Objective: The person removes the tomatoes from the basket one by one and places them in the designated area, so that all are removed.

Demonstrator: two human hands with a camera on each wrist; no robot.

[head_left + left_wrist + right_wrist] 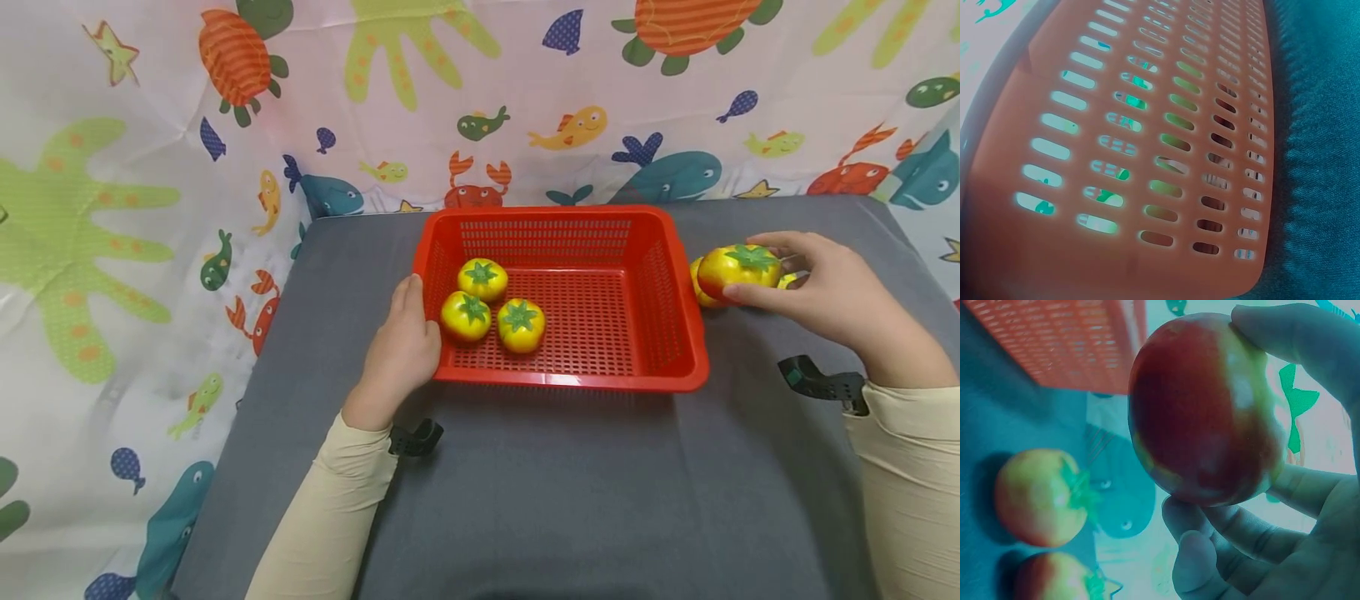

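Observation:
A red plastic basket (pixel 555 380) holds three yellow toy tomatoes with green star-shaped tops, one (pixel 483 280) behind another (pixel 466 317) and one (pixel 521 326) beside them, all at its left end. My left hand (pixel 401 346) rests along the basket's left wall, fingers fairly straight and thumb at the rim. In the left wrist view the slotted basket wall (pixel 1141 256) fills most of the picture; no fingers show. Right of the basket, my right hand (pixel 821 283) grips a red-and-yellow toy tomato (pixel 1204 412) between thumb and fingers, raised above the table.
Two more toy tomatoes, one (pixel 1041 497) and another (pixel 1054 578), sit on the table right of the basket, partly hidden in the head view. The grey cloth-covered table (pixel 555 483) meets a sea-animal print curtain (pixel 420 75) behind and at the left.

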